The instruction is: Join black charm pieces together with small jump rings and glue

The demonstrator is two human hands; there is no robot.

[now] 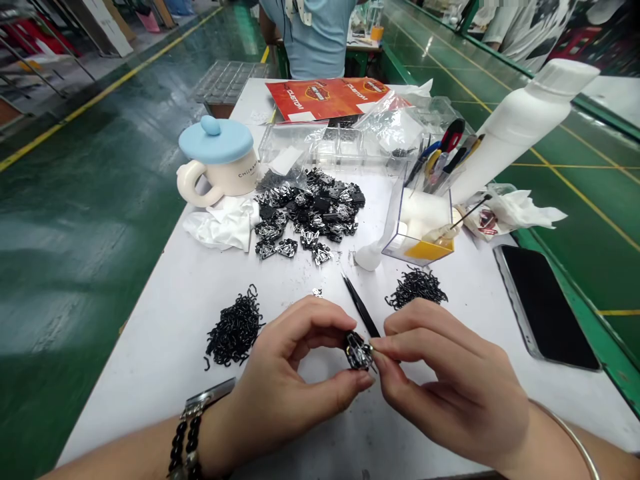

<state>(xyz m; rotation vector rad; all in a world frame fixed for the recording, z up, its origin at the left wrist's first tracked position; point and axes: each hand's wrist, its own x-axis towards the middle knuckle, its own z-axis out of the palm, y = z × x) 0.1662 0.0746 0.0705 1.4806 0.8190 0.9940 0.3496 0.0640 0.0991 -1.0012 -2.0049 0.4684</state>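
Observation:
Between the thumb and fingers of my left hand (285, 377) is a small black-and-silver metal part (358, 353), held just above the table near its front. My right hand (455, 383) pinches thumb and forefinger together at the part's right edge; whatever is between those fingertips is too small to name. Black tweezers (361, 307) lie just beyond the hands, partly hidden by the right one. Small black curved pieces form a pile (233, 330) left of my left hand. A second pile (416, 288) of them lies behind my right hand.
Farther back lies a heap of similar black-and-silver parts (320, 210). A lidded mug (225, 170) and crumpled tissue (220, 223) stand left. To the right are a clear tool holder (420, 250), a white bottle (520, 127) and a phone (547, 307). A person (313, 40) sits beyond the table (165, 320).

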